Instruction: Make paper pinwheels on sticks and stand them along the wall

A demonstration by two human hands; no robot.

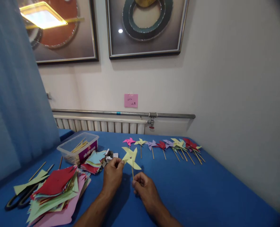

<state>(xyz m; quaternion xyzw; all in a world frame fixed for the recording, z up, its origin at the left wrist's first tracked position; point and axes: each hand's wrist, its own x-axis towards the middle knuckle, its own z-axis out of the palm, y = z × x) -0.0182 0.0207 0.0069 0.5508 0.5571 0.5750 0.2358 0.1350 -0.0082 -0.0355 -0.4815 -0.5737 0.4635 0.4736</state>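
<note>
Pale-yellow paper pinwheel, lower centre, wants light pressure from the left hand, fingers pinching one blade, and steadiness from the right hand, fingers closed on its wooden stick.

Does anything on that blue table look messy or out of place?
Mildly, yes: the big paper stack at the left front looks askew, its edges jutting out at different angles. The pinwheels at the row's right end overlap in a clump, unlike the looser spacing farther left. The held yellow pinwheel looks intact.
</note>
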